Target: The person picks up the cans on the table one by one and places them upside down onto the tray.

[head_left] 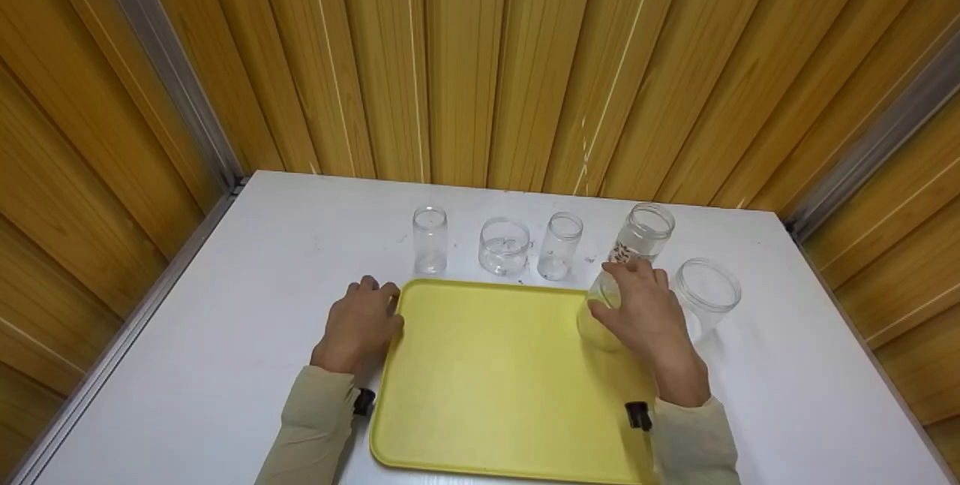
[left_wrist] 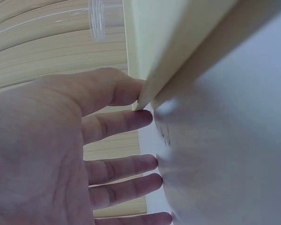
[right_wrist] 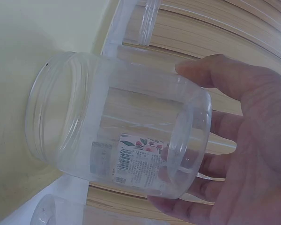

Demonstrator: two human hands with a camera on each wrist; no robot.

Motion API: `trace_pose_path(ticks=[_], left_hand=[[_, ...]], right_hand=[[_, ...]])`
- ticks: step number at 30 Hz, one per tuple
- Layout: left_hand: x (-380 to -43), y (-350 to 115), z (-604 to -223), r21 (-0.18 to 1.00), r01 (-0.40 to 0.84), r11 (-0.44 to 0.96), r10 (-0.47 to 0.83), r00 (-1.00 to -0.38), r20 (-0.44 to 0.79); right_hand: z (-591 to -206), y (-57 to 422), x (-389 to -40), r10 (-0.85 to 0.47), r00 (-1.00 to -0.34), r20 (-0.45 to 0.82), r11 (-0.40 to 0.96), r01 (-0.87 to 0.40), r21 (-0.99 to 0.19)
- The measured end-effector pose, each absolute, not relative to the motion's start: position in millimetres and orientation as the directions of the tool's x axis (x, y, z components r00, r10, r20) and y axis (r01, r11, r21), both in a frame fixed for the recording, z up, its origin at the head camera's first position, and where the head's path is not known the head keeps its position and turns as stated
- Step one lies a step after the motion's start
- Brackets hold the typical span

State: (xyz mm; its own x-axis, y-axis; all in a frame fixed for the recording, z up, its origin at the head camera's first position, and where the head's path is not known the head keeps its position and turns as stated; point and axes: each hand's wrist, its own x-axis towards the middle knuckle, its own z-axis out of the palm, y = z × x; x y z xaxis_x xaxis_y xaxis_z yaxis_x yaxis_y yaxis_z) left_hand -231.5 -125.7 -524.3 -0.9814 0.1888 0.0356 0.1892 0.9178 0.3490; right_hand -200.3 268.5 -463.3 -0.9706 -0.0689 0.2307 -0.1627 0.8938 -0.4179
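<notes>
My right hand (head_left: pixel 651 320) grips a clear jar (right_wrist: pixel 145 70) by its base end. The jar is upside down, its threaded mouth against or close over the right part of the yellow tray (head_left: pixel 502 380). A label with a barcode and flowers shows through the jar in the right wrist view. At the tray's far left corner is my left hand (head_left: pixel 358 323). Its thumb and index finger pinch the tray's rim in the left wrist view, while the other fingertips (left_wrist: pixel 152 180) touch the white table.
Behind the tray stand a slim jar (head_left: pixel 430 245), a short wide jar (head_left: pixel 504 248) and another slim jar (head_left: pixel 559 248). A jar with a red pattern (head_left: pixel 643 233) and a wide jar (head_left: pixel 706 293) stand to the right. Wood-look panels (head_left: pixel 465 57) surround the white table (head_left: pixel 225 335).
</notes>
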Motion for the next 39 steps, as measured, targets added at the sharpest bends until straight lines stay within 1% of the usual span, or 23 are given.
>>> trace_pose_path(ticks=[6,13,31,39], left_hand=[[-229.9,-125.7,-523.6,0.354,0.196,0.915,0.189,-0.980,0.054],[-227.5,-125.6,-520.3,0.361,0.204,0.910,0.194,-0.979,0.064],[-230.0,-126.2,-522.7,0.352,0.208,0.913,0.198,-0.978,0.064],[-229.0,-126.1,-523.2,0.366,0.200,0.909,0.193,-0.980,0.056]], right_hand=[[-464.2,268.0,-200.1,-0.075,-0.975,0.209,0.888,-0.161,-0.431],[-463.7,268.1,-198.4,-0.084,-0.974,0.212,0.887,-0.170,-0.428],[-454.1,268.2,-199.3,-0.075,-0.956,0.283,0.890,-0.192,-0.414],[-450.3,273.3,-195.8,-0.077,-0.938,0.338,0.889,-0.218,-0.403]])
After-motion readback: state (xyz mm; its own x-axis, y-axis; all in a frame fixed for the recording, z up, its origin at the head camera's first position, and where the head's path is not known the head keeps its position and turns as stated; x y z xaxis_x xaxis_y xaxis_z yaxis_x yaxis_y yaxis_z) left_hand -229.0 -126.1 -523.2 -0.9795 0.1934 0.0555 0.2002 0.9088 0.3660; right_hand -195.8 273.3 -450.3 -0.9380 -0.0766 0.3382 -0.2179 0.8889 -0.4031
